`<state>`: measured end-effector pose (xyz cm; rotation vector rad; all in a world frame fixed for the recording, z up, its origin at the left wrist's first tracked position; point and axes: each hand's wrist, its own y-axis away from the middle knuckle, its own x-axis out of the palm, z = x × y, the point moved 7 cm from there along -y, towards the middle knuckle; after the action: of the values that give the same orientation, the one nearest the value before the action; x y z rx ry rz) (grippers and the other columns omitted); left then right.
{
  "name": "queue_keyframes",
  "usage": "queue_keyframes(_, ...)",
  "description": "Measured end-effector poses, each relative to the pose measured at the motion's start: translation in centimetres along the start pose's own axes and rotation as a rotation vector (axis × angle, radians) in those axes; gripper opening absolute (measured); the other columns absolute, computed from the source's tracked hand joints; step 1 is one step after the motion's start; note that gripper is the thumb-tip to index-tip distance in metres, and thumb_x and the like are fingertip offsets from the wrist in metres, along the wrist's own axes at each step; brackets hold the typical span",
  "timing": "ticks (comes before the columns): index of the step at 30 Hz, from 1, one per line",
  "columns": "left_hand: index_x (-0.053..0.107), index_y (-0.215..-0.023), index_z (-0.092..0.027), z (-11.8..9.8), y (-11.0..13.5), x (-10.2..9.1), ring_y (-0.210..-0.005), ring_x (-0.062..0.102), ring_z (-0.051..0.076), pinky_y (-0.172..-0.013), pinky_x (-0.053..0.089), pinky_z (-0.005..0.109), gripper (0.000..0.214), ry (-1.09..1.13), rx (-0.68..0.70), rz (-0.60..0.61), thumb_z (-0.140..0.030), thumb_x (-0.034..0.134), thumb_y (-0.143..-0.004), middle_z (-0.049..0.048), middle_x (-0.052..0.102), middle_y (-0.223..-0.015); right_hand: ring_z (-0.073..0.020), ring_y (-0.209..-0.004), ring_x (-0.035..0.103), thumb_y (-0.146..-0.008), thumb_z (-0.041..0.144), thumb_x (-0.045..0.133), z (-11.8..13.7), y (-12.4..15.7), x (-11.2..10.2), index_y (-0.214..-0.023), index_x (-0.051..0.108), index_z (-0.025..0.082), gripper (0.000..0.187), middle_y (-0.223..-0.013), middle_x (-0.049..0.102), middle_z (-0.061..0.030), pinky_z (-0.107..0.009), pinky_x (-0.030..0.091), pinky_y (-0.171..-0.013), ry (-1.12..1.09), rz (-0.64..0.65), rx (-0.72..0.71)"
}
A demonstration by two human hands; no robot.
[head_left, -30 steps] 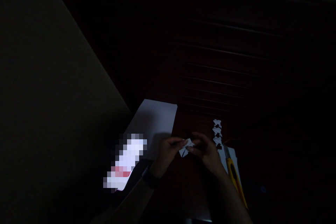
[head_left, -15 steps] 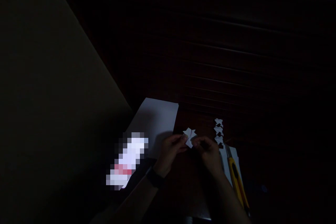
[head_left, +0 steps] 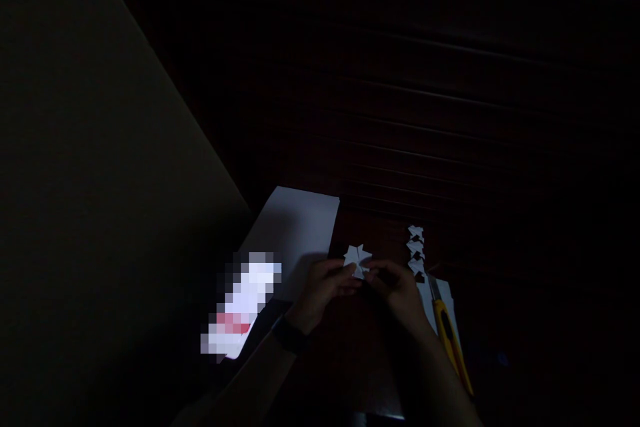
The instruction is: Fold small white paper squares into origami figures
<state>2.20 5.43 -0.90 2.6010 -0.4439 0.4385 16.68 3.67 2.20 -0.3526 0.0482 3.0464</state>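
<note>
A small piece of folded white paper (head_left: pixel 358 256) with several points, like a star, is held up between both hands over the dark table. My left hand (head_left: pixel 323 287), a dark band on its wrist, pinches its lower left part between thumb and fingers. My right hand (head_left: pixel 399 290) closes thumb and forefinger at its lower right edge. Right of that hand lies a column of similar folded paper pieces (head_left: pixel 416 248). Below them, a yellow box cutter (head_left: pixel 447 333) with its blade out rests on white paper (head_left: pixel 451 303), partly behind my right forearm.
A large white sheet (head_left: pixel 306 220) lies left of my hands. In front of it glows a blurred phone-like screen (head_left: pixel 253 293). A pale wall (head_left: pixel 90 147) slants along the left, and dark wooden panelling (head_left: pixel 425 93) rises behind the table. The scene is dim.
The folded paper has been turned and now shows a fuller star outline. My left hand has shifted slightly left and down, and both hands still hold the piece.
</note>
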Motion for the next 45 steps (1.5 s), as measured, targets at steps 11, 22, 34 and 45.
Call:
queue_keyframes(11,0.069,-0.095,-0.012,-0.3,0.0,0.3,-0.082,0.068,0.021,-0.067,0.052,0.028,0.030,-0.042,0.064,0.038,-0.033,0.068,-0.075,0.0136,0.069,-0.098,-0.0221,-0.086,0.064,-0.077,0.030,0.065,-0.7,-0.1,0.3,-0.087,0.069,0.020,0.015,-0.089,0.071,-0.0055,-0.035,0.047,-0.079,-0.032,-0.003,0.017)
queue_keyframes(22,0.067,-0.091,-0.012,0.2,-0.7,0.1,-0.083,0.067,0.020,-0.069,0.054,0.029,0.029,-0.085,0.110,-0.016,-0.033,0.070,-0.072,0.0125,0.070,-0.097,-0.0238,-0.086,0.065,-0.079,0.039,0.062,-0.8,0.0,0.2,-0.086,0.071,0.021,0.022,-0.088,0.072,-0.0061,-0.037,0.047,-0.081,0.012,-0.035,0.046)
queue_keyframes(34,0.068,-0.093,-0.012,-0.6,-0.4,0.1,-0.089,0.066,0.023,-0.077,0.056,0.035,0.029,-0.013,0.182,-0.096,-0.033,0.070,-0.073,0.0119,0.069,-0.099,-0.0239,-0.082,0.065,-0.075,0.034,0.066,-1.1,0.2,0.4,-0.095,0.066,0.021,0.024,-0.089,0.070,-0.0064,-0.036,0.048,-0.074,0.159,-0.137,0.011)
queue_keyframes(45,0.067,-0.098,-0.011,0.0,-0.8,0.1,-0.088,0.066,0.023,-0.073,0.054,0.033,0.032,-0.146,0.146,0.006,-0.032,0.068,-0.075,0.0131,0.069,-0.099,-0.0207,-0.084,0.063,-0.080,0.022,0.060,-0.7,0.1,0.5,-0.079,0.067,0.022,0.008,-0.088,0.068,-0.0043,-0.032,0.047,-0.075,0.270,-0.114,-0.113)
